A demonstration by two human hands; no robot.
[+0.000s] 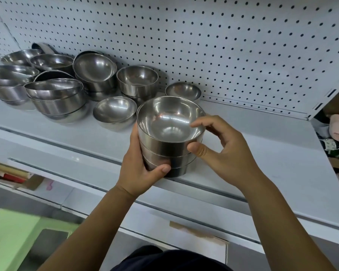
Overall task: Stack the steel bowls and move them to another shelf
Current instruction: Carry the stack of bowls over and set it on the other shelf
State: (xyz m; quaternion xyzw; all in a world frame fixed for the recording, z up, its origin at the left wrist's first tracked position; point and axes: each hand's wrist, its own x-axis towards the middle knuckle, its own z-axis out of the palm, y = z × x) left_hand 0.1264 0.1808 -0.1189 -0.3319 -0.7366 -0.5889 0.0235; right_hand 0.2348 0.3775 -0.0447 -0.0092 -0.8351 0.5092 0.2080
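1. On the white shelf (pixel 262 145), far left: loose bowls (pixel 53 94), some nested.
2. Left hand (pixel 139 169) grips the lower side of the stack of steel bowls (pixel 170 147), which sits near the shelf's front edge.
3. Right hand (pixel 223 151) pinches the stack's top bowl, thumb and forefinger.

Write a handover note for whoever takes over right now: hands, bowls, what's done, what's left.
Left hand grips the lower part of the stack of bowls from its left side.
Right hand pinches the top bowl between thumb and forefinger.
The stack is at the front of the shelf; I cannot tell whether it rests there or is lifted.
Done: several bowls are nested in this stack.
Left: a loose bowl left of the stack, another bowl behind it, and the piles of bowls farther left are not yet joined. The stack is not yet on another shelf.
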